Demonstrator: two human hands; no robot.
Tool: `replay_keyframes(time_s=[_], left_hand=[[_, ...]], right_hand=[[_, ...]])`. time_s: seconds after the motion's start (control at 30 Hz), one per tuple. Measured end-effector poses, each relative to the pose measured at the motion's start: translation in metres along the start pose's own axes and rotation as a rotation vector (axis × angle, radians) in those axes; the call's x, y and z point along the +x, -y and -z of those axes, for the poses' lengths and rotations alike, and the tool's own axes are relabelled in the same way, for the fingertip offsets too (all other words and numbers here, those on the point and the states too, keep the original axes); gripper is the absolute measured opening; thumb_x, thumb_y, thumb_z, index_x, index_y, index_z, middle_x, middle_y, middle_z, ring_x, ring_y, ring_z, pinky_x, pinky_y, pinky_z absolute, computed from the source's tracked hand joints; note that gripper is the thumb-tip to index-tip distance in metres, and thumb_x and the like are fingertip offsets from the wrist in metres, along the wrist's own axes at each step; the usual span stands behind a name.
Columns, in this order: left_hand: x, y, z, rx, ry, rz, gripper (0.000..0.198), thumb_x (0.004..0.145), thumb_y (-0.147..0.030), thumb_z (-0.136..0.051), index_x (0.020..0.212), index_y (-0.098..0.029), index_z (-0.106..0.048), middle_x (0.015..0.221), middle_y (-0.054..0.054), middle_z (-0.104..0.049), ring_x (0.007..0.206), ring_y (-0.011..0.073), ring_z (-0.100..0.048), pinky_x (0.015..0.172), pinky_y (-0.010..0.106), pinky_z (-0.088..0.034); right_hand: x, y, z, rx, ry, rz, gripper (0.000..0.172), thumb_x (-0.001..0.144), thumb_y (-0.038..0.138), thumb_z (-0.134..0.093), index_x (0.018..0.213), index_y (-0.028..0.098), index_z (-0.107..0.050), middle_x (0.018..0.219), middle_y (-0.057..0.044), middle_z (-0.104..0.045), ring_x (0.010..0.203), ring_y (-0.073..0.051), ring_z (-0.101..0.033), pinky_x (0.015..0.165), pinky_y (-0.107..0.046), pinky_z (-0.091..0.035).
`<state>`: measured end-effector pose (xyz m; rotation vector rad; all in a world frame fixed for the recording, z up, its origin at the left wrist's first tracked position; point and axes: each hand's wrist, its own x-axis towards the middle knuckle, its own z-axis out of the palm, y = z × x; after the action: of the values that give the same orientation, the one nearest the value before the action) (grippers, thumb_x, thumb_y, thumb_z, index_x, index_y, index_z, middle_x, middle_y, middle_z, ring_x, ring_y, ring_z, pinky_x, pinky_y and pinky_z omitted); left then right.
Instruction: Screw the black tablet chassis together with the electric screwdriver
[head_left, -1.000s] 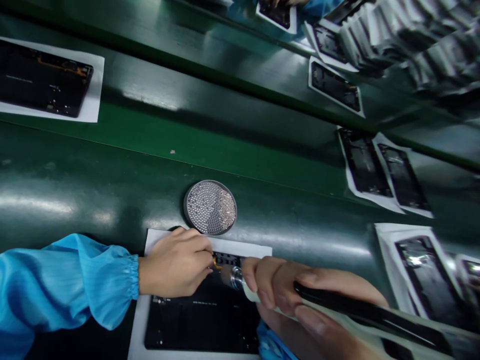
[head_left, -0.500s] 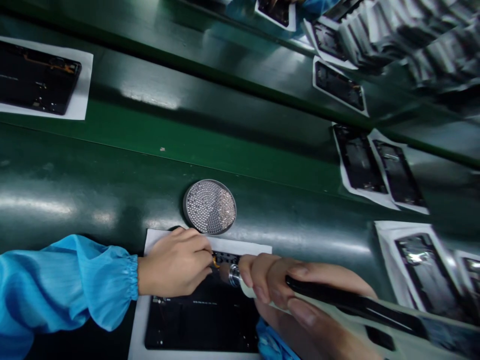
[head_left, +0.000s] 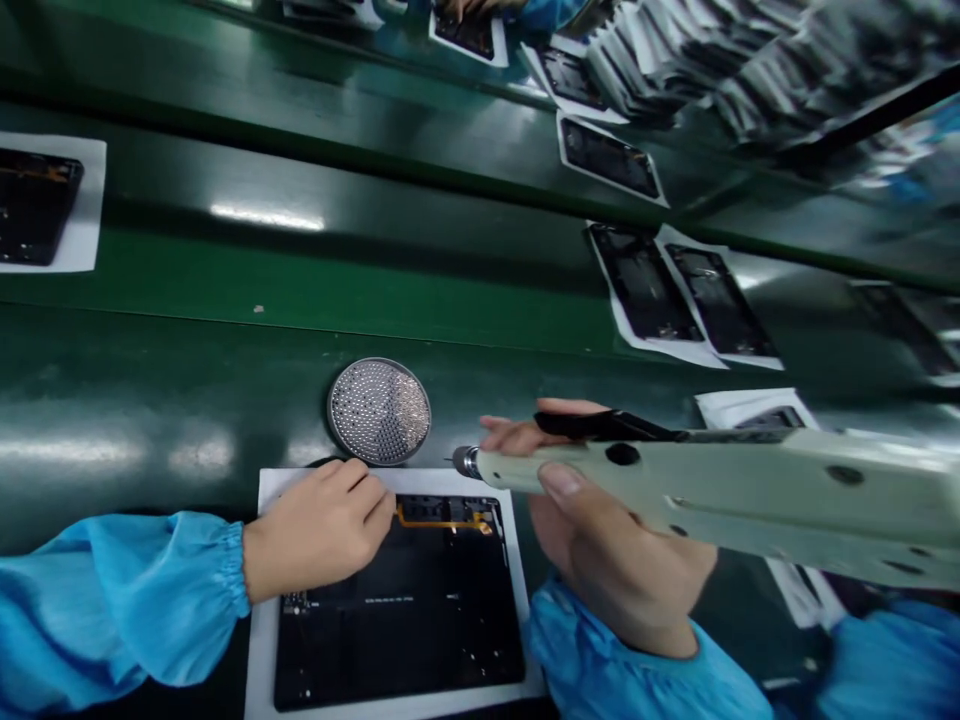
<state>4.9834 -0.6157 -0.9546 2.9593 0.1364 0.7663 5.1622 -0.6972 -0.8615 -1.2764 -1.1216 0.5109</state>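
My right hand (head_left: 607,560) is wrapped round a pale green electric screwdriver (head_left: 765,490) with a black lever along its top. Its metal tip points left, above the white sheet's far edge and just right of the round dish. My left hand (head_left: 322,530) rests over the upper left of a black tablet housing (head_left: 397,640), fingers pressed together; whatever they may hold is hidden. An orange flex cable (head_left: 435,524) runs along the housing's far side, beside those fingertips. Under the housing lies a white sheet (head_left: 262,640). A round perforated metal dish (head_left: 367,410) with small screws stands just beyond.
Another housing (head_left: 30,210) lies on white paper at the far left. More housings on paper, such as one on the right (head_left: 645,280), lie across the green bench (head_left: 187,360). A stack of papers (head_left: 735,60) fills the top right. Another person's hand (head_left: 469,8) shows at the top.
The electric screwdriver in my right hand has lifted away from the housing, up and to the right. My left hand stays at the housing's upper left. The view has swung right.
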Motion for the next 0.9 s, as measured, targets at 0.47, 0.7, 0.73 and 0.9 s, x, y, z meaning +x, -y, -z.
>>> replay_keyframes(time_s=[0.47,0.7,0.73,0.9], left_hand=[[0.0,0.0,-0.004,-0.094,0.044,0.003,0.02,0.098,-0.013,-0.05,0.084,-0.01,-0.065,0.095,0.01,-0.062,0.083,0.0226,-0.053,0.067,0.036,-0.037],[0.001,-0.003,-0.004,-0.148,0.012,0.016,0.019,0.097,-0.015,-0.054,0.083,-0.01,-0.066,0.096,0.009,-0.062,0.086,0.0233,-0.053,0.067,0.038,-0.033],[0.0,-0.003,-0.004,-0.15,0.011,0.02,0.019,0.097,-0.015,-0.054,0.084,-0.011,-0.067,0.097,0.009,-0.062,0.086,0.0233,-0.053,0.067,0.037,-0.033],[-0.001,-0.005,-0.008,-0.163,-0.009,0.027,0.019,0.096,-0.016,-0.056,0.081,-0.012,-0.067,0.098,0.009,-0.062,0.087,0.0226,-0.053,0.068,0.037,-0.033]], right_hand=[[-0.028,-0.009,-0.017,0.13,0.162,0.003,0.029,0.09,0.013,-0.06,0.113,0.03,-0.067,0.069,0.003,-0.06,0.062,-0.015,-0.057,0.073,-0.041,-0.052],[-0.031,-0.011,-0.025,0.128,0.14,-0.041,0.033,0.086,0.008,-0.06,0.108,0.032,-0.069,0.069,0.004,-0.059,0.061,-0.014,-0.055,0.075,-0.039,-0.052],[-0.031,-0.011,-0.027,0.125,0.131,-0.048,0.034,0.085,0.008,-0.06,0.107,0.032,-0.069,0.067,0.004,-0.059,0.06,-0.014,-0.055,0.075,-0.039,-0.052],[-0.031,-0.013,-0.029,0.065,0.121,-0.032,0.03,0.086,0.013,-0.061,0.106,0.034,-0.069,0.061,0.005,-0.054,0.056,-0.015,-0.052,0.072,-0.042,-0.053]])
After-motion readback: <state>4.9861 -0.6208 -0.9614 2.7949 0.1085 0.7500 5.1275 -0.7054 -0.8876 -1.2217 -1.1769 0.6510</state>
